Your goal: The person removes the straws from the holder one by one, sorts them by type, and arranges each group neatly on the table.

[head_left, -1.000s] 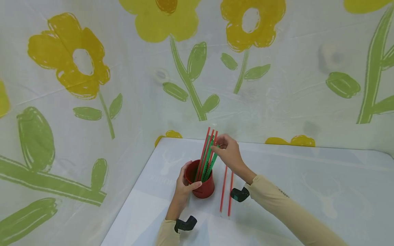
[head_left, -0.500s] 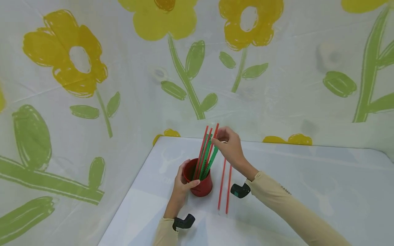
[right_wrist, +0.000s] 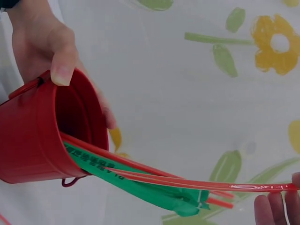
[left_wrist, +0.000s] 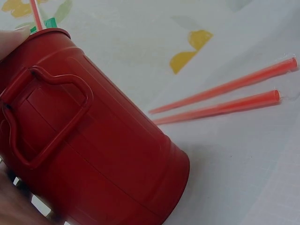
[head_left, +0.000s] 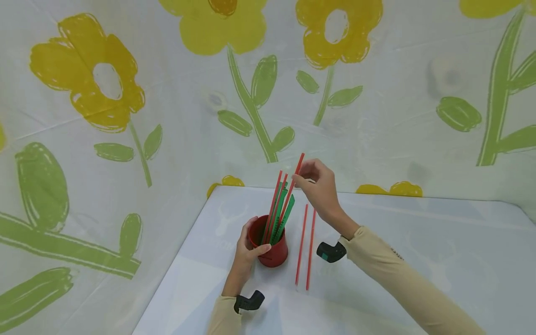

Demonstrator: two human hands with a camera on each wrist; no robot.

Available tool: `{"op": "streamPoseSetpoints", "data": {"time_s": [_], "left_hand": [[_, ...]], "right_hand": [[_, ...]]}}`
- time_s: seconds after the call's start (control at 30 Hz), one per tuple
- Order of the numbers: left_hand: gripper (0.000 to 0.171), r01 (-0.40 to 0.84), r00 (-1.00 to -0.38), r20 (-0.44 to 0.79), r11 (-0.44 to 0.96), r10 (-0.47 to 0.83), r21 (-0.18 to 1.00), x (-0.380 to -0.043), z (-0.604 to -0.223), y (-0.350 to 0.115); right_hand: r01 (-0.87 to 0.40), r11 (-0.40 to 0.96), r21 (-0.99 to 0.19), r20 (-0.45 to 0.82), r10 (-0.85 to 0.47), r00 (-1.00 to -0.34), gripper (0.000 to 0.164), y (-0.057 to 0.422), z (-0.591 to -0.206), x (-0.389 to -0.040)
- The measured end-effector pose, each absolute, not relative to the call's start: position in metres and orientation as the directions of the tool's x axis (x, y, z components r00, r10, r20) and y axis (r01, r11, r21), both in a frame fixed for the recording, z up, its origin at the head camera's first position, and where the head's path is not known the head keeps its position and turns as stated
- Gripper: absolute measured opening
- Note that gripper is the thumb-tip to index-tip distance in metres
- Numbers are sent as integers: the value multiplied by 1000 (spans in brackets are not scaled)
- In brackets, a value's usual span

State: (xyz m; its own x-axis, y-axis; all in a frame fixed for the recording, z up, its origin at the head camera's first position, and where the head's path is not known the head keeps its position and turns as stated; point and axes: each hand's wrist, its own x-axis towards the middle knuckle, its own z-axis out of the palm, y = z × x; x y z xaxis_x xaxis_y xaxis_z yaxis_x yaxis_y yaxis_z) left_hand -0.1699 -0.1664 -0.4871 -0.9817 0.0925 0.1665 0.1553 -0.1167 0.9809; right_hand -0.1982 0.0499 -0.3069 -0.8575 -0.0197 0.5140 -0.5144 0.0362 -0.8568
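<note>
My left hand grips a small red metal bucket by its side, thumb at the rim. In the left wrist view the bucket's wire handle shows on its wall. Out of the bucket lean green printed paper sleeves and red straws. With thumb and fingertips my right hand pinches another red straw near its upper end. That straw slants upward, and its lower tip appears in front of the green sleeves in the right wrist view. What the sleeves contain is hidden.
Two red straws in clear wrappers lie side by side on the white table, right of the bucket. A flower-printed cloth hangs behind the table and along its left side.
My right hand has moved up and slightly right, drawing the pinched red straw higher. The green sleeve beside it now stands apart from the fingers. The left hand keeps its hold on the bucket.
</note>
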Motion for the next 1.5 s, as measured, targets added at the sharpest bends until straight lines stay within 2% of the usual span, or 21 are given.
{"op": "streamPoseSetpoints", "data": {"time_s": [0.63,1.27,1.5], "left_hand": [[82,150,-981,165,-135,105,979,-171,-489,-167],[76,156,-981,168,-120,100,981,-171,-489,-166],[79,155,-981,166,-112,103,982,-171,-489,-167]], "right_hand": [[-621,-78,-780,610,129,-782,19,72,-302,-216],[-623,-199,-756,595,187,-782,15,93,-282,-208],[-604,-222,-765,575,188,-796,16,98,-284,-207]]}}
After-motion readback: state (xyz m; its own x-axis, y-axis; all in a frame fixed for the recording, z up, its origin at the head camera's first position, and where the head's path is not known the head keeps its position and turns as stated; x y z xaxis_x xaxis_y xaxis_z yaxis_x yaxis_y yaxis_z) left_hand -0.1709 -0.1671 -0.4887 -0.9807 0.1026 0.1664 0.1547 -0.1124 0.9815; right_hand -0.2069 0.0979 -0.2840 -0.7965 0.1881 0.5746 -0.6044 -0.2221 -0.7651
